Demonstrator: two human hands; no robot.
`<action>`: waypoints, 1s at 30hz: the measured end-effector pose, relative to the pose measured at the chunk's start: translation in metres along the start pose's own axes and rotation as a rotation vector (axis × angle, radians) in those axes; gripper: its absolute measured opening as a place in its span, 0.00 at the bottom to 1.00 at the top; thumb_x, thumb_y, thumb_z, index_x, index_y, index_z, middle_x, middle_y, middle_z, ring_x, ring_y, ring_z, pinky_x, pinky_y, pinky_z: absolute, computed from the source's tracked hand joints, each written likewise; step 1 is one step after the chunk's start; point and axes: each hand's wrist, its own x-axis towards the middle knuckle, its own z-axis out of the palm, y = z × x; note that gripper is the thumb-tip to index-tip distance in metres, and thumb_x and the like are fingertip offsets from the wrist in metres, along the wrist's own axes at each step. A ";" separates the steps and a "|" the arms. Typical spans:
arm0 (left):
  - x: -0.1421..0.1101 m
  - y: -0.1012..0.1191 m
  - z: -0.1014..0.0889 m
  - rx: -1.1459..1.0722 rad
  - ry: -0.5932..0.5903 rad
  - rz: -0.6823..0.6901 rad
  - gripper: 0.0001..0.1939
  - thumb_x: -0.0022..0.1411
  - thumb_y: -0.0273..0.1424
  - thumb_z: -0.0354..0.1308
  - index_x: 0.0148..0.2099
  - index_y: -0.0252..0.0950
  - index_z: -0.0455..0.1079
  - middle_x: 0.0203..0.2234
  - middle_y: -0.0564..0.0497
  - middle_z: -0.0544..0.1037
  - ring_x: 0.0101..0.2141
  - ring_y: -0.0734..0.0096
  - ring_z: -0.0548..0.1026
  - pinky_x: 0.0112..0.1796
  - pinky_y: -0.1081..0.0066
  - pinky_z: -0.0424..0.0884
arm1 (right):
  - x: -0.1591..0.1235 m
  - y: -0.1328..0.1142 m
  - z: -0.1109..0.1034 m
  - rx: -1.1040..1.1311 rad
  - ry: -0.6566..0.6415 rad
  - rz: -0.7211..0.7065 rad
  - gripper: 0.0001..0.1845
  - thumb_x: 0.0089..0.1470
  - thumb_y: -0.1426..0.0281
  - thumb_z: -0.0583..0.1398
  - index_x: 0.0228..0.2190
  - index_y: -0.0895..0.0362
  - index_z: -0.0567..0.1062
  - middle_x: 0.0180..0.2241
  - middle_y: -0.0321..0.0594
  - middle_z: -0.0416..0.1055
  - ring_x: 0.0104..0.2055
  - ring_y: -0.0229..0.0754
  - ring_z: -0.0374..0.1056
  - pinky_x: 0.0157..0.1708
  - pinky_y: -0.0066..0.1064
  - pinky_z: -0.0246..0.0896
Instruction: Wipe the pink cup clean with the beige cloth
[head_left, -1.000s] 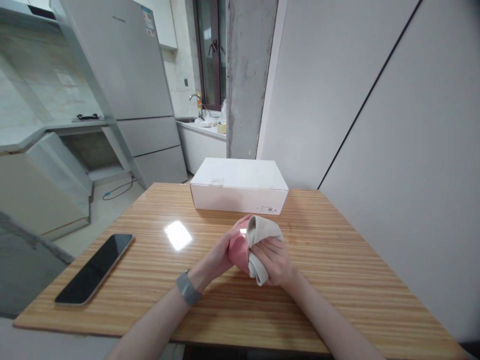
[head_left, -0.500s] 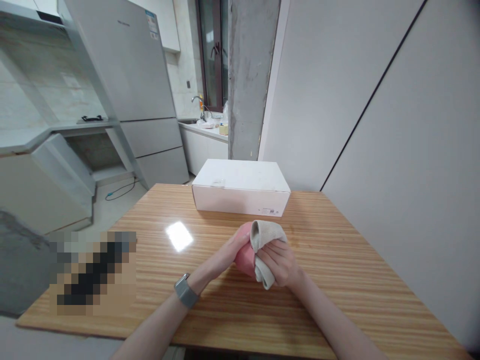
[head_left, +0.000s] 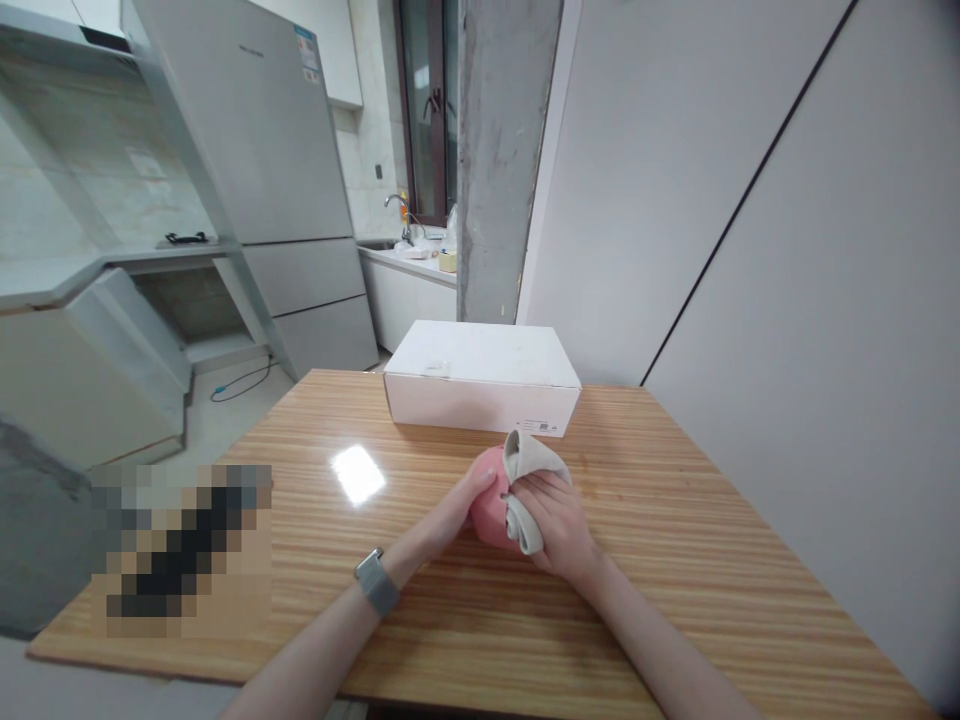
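Observation:
A round pink object (head_left: 491, 500) sits on the wooden table (head_left: 675, 560) in front of me. My left hand (head_left: 457, 510), with a grey watch on its wrist, is curled against the pink object's left side and holds it. My right hand (head_left: 559, 520) is closed on a folded beige cloth (head_left: 521, 480) and presses it against the pink object's top and right side. What the pink object is I cannot make out, since the hands and cloth cover much of it.
A closed white cardboard box (head_left: 481, 375) lies just beyond my hands at the table's far edge. A blurred-out dark flat object (head_left: 180, 550) lies at the table's left. A white wall runs along the right; a fridge (head_left: 255, 150) and kitchen counter stand beyond.
The right hand has slid the cloth over the pink object, first up to its top and now down its right side. The left hand stays on the object's left side.

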 end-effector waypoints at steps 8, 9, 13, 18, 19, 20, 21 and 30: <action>0.004 -0.002 -0.003 -0.035 0.002 -0.055 0.24 0.62 0.43 0.55 0.52 0.31 0.72 0.52 0.43 0.73 0.60 0.56 0.61 0.63 0.62 0.44 | 0.001 0.000 0.002 0.047 -0.018 0.069 0.20 0.52 0.72 0.49 0.47 0.63 0.68 0.40 0.54 0.75 0.43 0.52 0.71 0.46 0.49 0.65; 0.005 -0.002 -0.004 -0.037 0.003 -0.051 0.24 0.62 0.43 0.54 0.52 0.30 0.72 0.52 0.43 0.73 0.59 0.56 0.62 0.63 0.62 0.45 | 0.001 0.000 0.002 0.050 -0.018 0.075 0.20 0.52 0.72 0.49 0.47 0.63 0.68 0.40 0.54 0.75 0.44 0.52 0.71 0.46 0.50 0.65; 0.007 -0.006 -0.007 -0.057 -0.004 -0.044 0.23 0.62 0.43 0.54 0.51 0.31 0.72 0.51 0.43 0.74 0.58 0.58 0.63 0.62 0.64 0.47 | 0.000 -0.001 0.004 0.073 -0.025 0.104 0.21 0.53 0.73 0.49 0.47 0.62 0.68 0.42 0.54 0.74 0.45 0.52 0.71 0.47 0.50 0.65; 0.011 -0.012 -0.016 -0.061 0.024 -0.080 0.24 0.62 0.45 0.53 0.51 0.32 0.73 0.50 0.43 0.75 0.57 0.59 0.66 0.61 0.63 0.50 | 0.000 0.000 0.004 0.100 -0.033 0.132 0.21 0.54 0.73 0.50 0.49 0.62 0.68 0.43 0.53 0.74 0.47 0.51 0.70 0.49 0.50 0.64; 0.012 -0.013 -0.017 -0.062 0.038 -0.090 0.24 0.62 0.45 0.54 0.51 0.32 0.72 0.49 0.43 0.76 0.56 0.58 0.66 0.61 0.62 0.50 | 0.001 0.000 0.004 0.103 -0.033 0.134 0.20 0.54 0.73 0.50 0.49 0.62 0.68 0.44 0.53 0.74 0.47 0.51 0.70 0.49 0.50 0.64; 0.012 -0.013 -0.018 -0.066 0.050 -0.100 0.24 0.61 0.45 0.54 0.51 0.32 0.72 0.49 0.43 0.76 0.56 0.58 0.67 0.61 0.62 0.51 | 0.001 0.000 0.004 0.108 -0.034 0.138 0.20 0.55 0.73 0.50 0.49 0.61 0.68 0.44 0.53 0.74 0.47 0.51 0.70 0.49 0.50 0.64; 0.013 -0.013 -0.018 -0.073 0.059 -0.109 0.25 0.61 0.45 0.55 0.51 0.32 0.72 0.49 0.43 0.76 0.56 0.58 0.67 0.61 0.62 0.51 | 0.001 0.000 0.004 0.115 -0.037 0.143 0.20 0.55 0.72 0.50 0.49 0.61 0.68 0.44 0.52 0.74 0.47 0.51 0.70 0.49 0.50 0.64; 0.012 -0.010 -0.016 -0.108 0.024 -0.139 0.24 0.64 0.45 0.50 0.52 0.33 0.71 0.48 0.45 0.76 0.56 0.59 0.67 0.60 0.61 0.53 | 0.004 -0.001 0.003 0.187 -0.052 0.210 0.20 0.57 0.71 0.49 0.50 0.60 0.68 0.46 0.51 0.73 0.50 0.50 0.68 0.51 0.50 0.62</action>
